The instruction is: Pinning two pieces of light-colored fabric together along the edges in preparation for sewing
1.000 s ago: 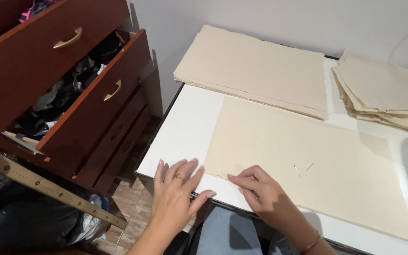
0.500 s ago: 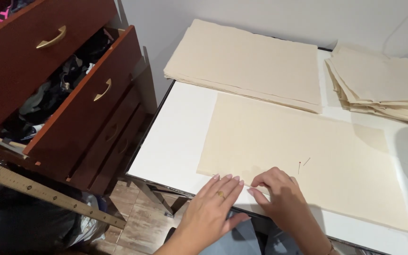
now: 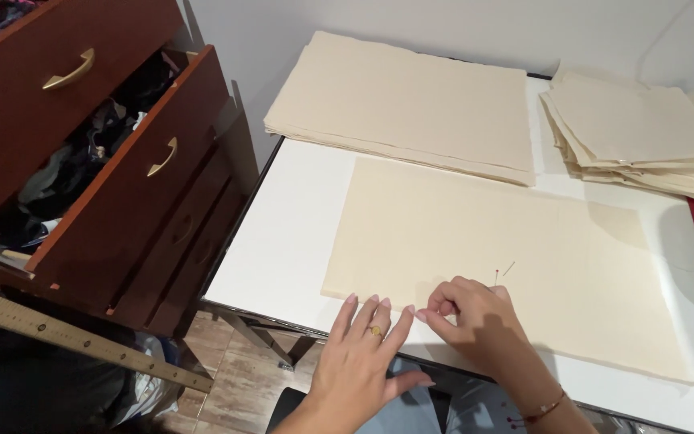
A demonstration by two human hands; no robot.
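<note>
- A white table [image 3: 283,241] is seen beside a brown dresser [image 3: 106,177] with open drawers.
- A cream sheet [image 3: 508,249] lies flat at the near middle; one pin [image 3: 498,276] is already stuck in.
- The left hand [image 3: 359,358] is laid flat on the near edge, fingers spread.
- The right hand [image 3: 475,317] is curled, fingertips pinching at that edge.
- Stacks [image 3: 411,100] wait at the far side, untouched.

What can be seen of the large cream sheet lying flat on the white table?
The large cream sheet is thin, matte and cloth-like or paper-like. It lies flat and slightly askew on the white table, apart from the two stacks behind it. The left hand presses its near edge; the right hand pinches there. A pin stands in it near the right hand.
</note>
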